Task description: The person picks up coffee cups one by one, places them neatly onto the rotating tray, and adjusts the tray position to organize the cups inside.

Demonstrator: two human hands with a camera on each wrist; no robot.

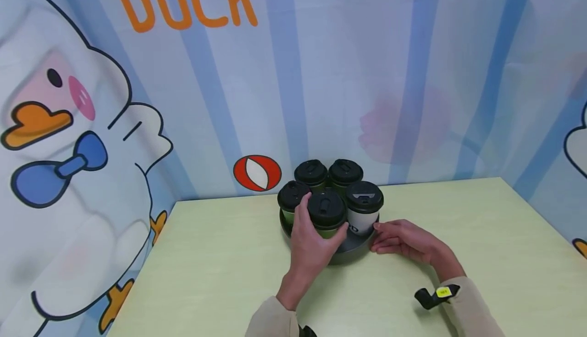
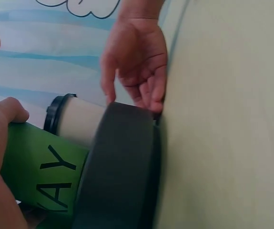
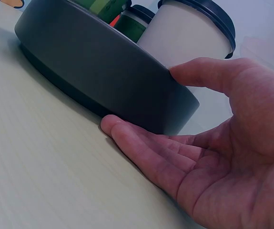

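A round dark grey tray [image 1: 352, 251] with a raised wall stands on the table, carrying several lidded paper cups. At its near side, my left hand [image 1: 312, 240] grips a green cup [image 2: 44, 167] with black lettering; thumb and fingers go round it below its black lid [image 1: 327, 207]. My right hand [image 1: 408, 241] holds the tray at its right side. In the right wrist view its thumb lies on the tray's rim and the fingertips are at the lower edge. A white cup [image 3: 182, 33] with a black lid stands in the tray just beside that thumb.
Three more black-lidded cups stand in the tray: a left one [image 1: 290, 199] and two at the back, one of them the back-right cup [image 1: 345, 173]. Close behind the tray, a printed duck backdrop [image 1: 330, 72] rises at the far edge of the pale table [image 1: 220, 260].
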